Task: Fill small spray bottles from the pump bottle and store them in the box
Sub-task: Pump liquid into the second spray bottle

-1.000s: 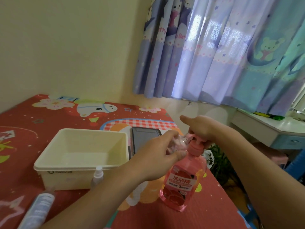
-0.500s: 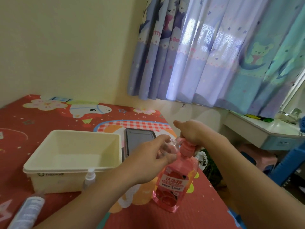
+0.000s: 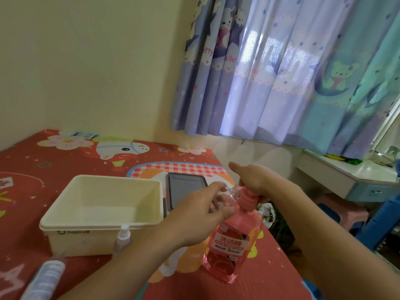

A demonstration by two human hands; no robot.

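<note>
Your left hand pinches the small clear bottle at the spout of the pink pump bottle, your right hand curled over the pump, so press slowly, mouth snug under the spout, box waiting at nine o'clock.

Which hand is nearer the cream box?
Left. The left hand holds a small clear bottle just right of the cream box; the right hand presses the pump farther right.
</note>
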